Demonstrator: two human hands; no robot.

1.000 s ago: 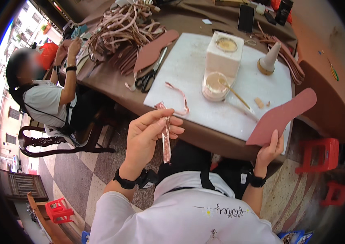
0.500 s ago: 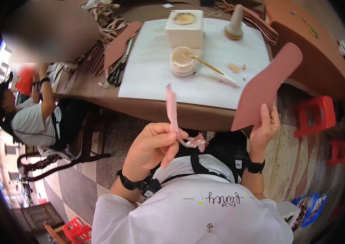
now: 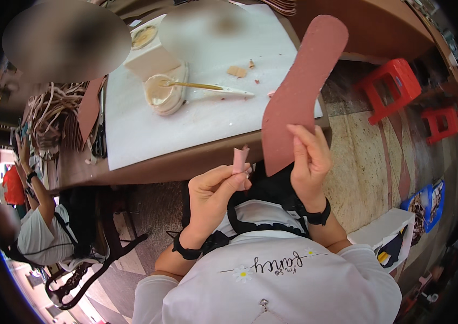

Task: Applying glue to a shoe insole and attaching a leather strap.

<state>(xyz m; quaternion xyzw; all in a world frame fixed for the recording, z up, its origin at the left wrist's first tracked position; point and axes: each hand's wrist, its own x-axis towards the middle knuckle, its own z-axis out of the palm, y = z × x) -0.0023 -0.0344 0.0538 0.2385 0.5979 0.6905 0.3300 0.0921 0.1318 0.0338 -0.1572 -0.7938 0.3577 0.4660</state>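
My left hand (image 3: pixel 212 195) is closed, with a small folded pink strip (image 3: pixel 240 159) pinched between thumb and fingers. My right hand (image 3: pixel 312 163) grips a reddish-pink insole (image 3: pixel 303 89) by its edge near the lower end. The insole stands tilted up over the table's front right corner, and its broad end is close to the pink strip without visibly touching it. A round tub of cream-coloured paste (image 3: pixel 165 96) sits on the white sheet, and a brush with a yellowish handle (image 3: pixel 199 86) rests across its rim.
A white block-shaped container (image 3: pixel 153 56) stands behind the tub. Small tan scraps (image 3: pixel 236 71) lie on the white sheet (image 3: pixel 212 116). Strips and insoles (image 3: pixel 50 110) are heaped at left, where another person (image 3: pixel 48 229) sits. Red stools (image 3: pixel 391 89) stand at right.
The view has swung, so the table's things sit further left. My right hand has brought the insole nearer my left hand. Less of the pink strip shows above my left fingers.
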